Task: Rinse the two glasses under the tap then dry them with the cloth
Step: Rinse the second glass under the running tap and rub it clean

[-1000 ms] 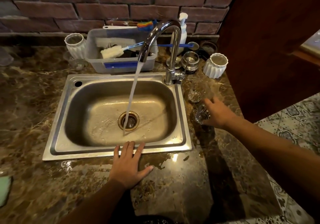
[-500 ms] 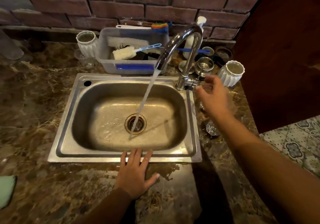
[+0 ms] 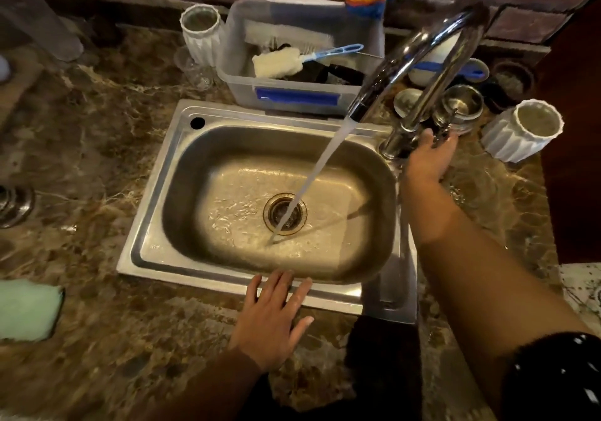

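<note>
Water runs from the chrome tap [image 3: 419, 50] into the steel sink [image 3: 156, 225] and lands by the drain. My right hand [image 3: 429, 160] is at the tap's base, with its fingers closed on the small handle [image 3: 447, 126]. Just right of that wrist, a clear glass [image 3: 471, 186] stands on the counter, blurred. My forearm hides the spot where a second glass would be. My left hand [image 3: 273, 320] lies flat and open on the counter at the sink's front rim, holding nothing. A pale green cloth [image 3: 26, 310] lies at the far left edge.
Behind the sink stands a plastic tub [image 3: 292, 95] with brushes. There is a white ribbed cup [image 3: 201, 34] at the back left with a clear glass [image 3: 195, 69] beside it. Another white ribbed cup [image 3: 520, 134] and metal cups [image 3: 461, 102] stand at the right.
My right hand left the glasses on the counter and moved up to the tap handle. The view shifted closer and to the right. My left hand stayed put, and water keeps running.
</note>
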The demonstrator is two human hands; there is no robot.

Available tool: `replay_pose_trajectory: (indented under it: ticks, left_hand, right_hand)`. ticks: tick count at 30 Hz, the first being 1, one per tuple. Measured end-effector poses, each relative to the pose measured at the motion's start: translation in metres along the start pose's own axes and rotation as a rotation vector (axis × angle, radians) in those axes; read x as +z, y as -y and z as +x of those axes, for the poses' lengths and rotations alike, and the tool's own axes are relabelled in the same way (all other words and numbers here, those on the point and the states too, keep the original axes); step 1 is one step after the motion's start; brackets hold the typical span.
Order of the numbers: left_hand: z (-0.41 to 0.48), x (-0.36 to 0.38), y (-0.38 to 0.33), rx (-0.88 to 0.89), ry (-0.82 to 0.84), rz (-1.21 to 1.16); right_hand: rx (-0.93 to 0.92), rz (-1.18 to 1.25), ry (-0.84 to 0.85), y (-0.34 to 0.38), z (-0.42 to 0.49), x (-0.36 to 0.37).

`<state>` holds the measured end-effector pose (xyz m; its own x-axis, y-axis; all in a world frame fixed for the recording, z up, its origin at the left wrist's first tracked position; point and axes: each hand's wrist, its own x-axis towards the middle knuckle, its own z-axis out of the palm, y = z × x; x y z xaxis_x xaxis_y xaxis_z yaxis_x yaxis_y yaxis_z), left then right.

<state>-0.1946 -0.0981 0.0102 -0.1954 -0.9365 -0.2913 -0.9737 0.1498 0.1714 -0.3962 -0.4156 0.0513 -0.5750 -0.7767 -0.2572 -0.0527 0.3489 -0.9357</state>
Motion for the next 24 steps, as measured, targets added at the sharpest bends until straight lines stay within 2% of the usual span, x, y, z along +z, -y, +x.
replay_pose_trajectory:
  ticks: [16,24]
  left_hand:
    - [0.0,0.005,0.0,-0.032,-0.056,-0.019]
    - [0.001,0.004,0.0,-0.031,-0.061,-0.009]
  right_hand:
    - [-0.104,-0.049,0.052,-0.015,0.017,0.004]
    - [-0.099,-0.051,0.033,-0.014,0.02,0.008]
